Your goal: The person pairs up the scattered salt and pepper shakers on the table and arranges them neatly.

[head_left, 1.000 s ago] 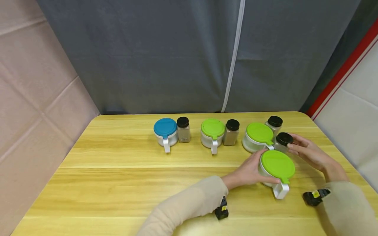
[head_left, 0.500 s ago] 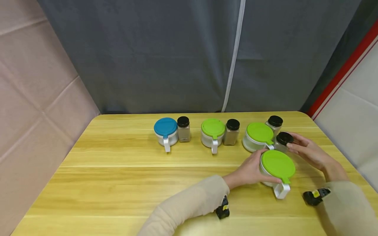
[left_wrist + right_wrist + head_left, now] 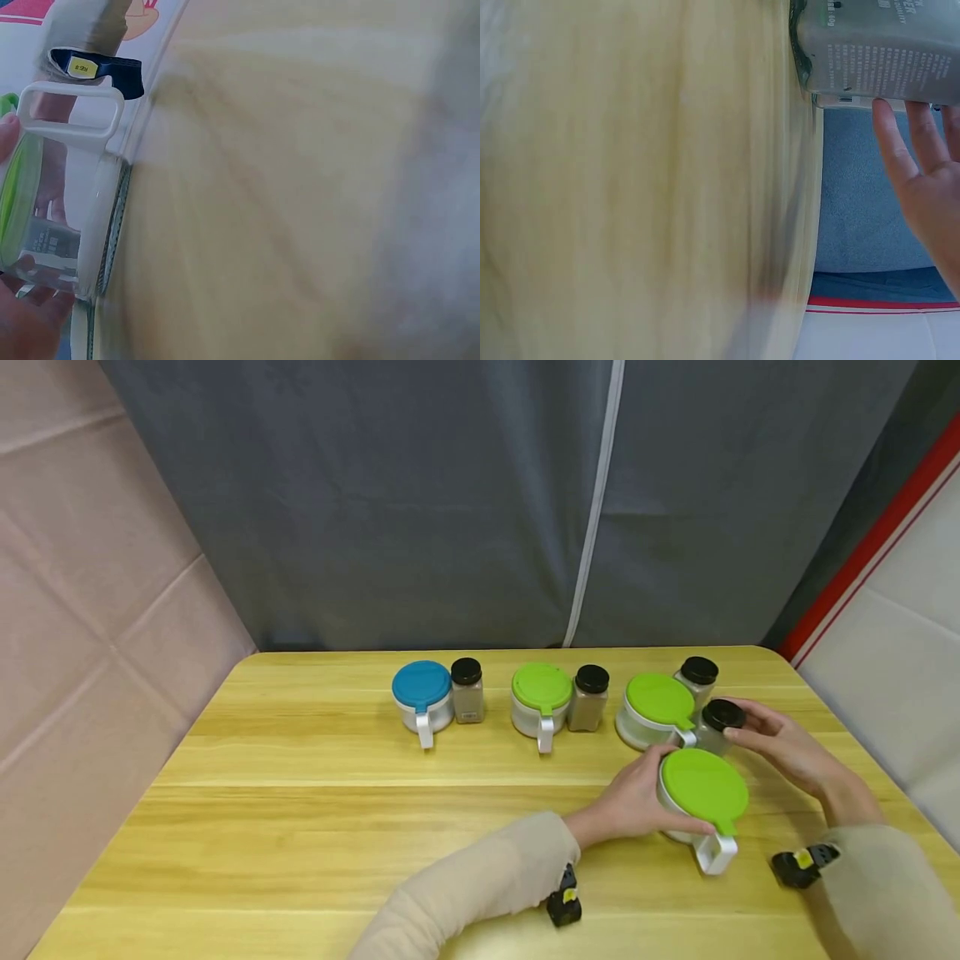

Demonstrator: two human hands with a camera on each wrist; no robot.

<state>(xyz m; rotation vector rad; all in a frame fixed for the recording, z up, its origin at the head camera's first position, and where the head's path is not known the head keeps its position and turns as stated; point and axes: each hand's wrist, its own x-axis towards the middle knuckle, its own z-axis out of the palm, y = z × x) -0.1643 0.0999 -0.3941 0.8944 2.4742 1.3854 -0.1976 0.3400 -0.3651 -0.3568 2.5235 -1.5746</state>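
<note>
In the head view my left hand (image 3: 628,800) grips a round clear-and-white seasoning jar (image 3: 705,787) with a green lid and a white handle pointing toward me. Its thumb lies near the handle, and the fingers are around the far side. Just behind that jar, my right hand (image 3: 798,758) holds a square spice bottle (image 3: 723,716) with a black lid, thumb in front and fingers behind. Printed text shows on the spice bottle (image 3: 881,52) in the right wrist view, where fingertips touch its side. The seasoning jar's handle (image 3: 71,112) fills the left wrist view's upper left.
Behind the hands stand another green-lidded jar (image 3: 658,702) and a black-lidded bottle (image 3: 699,675). Further left are a green-lidded jar (image 3: 540,689) beside a bottle (image 3: 588,697), and a blue-lidded jar (image 3: 422,687) beside a bottle (image 3: 467,691). All rest on a wooden table (image 3: 300,827).
The seasoning jar in my left hand has shifted slightly toward me, widening its gap from the jar behind. My right hand stays at the spice bottle, with its thumb barely moved.
</note>
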